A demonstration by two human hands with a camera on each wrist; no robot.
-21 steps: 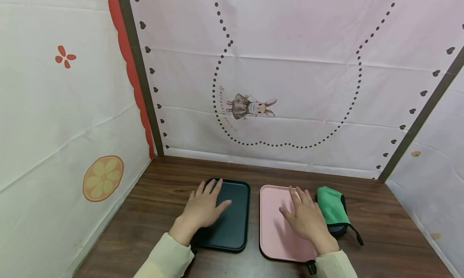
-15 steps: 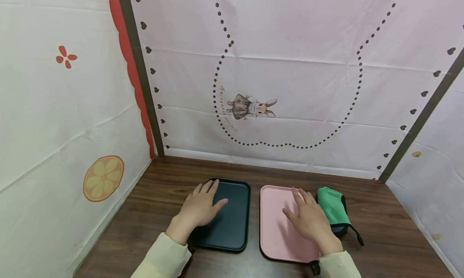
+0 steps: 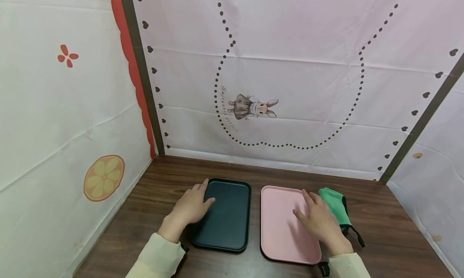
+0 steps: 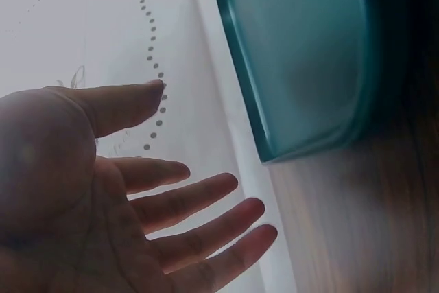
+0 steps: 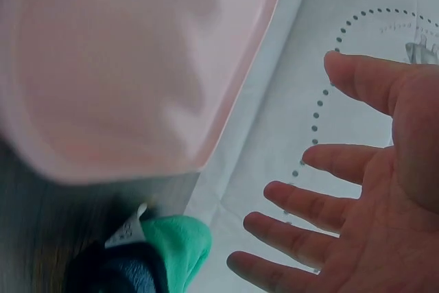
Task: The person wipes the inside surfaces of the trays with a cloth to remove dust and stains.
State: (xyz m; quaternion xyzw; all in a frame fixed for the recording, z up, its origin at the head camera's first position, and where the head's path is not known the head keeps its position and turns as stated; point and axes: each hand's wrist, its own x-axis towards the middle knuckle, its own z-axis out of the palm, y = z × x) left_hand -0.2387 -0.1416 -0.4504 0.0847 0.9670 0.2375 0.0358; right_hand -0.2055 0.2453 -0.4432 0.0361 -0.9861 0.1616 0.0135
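Observation:
My left hand (image 3: 188, 207) hovers at the left edge of a dark green rectangular tray (image 3: 228, 219). In the left wrist view the left hand (image 4: 185, 197) shows its palm, fingers spread and holding nothing. To the right lies a pink tray (image 3: 280, 225) of similar size. Over its right edge is my right hand (image 3: 320, 221), overlapping part of a green pouch (image 3: 332, 201) with black trim and a strap. The right wrist view shows the right hand (image 5: 329, 204) with straight fingers, and the pouch (image 5: 180, 245) with its dark blue part and a white tag.
Both trays lie side by side on a dark wooden table (image 3: 391, 225). A white and pink printed cloth wall (image 3: 290, 80) stands at the table's back, with more cloth walls at left and right. Black straps (image 3: 324, 269) show at the sleeve cuffs.
Both hands have moved outward, the left hand leftward off most of the green tray, the right hand rightward toward the pouch. The trays and pouch have stayed in place.

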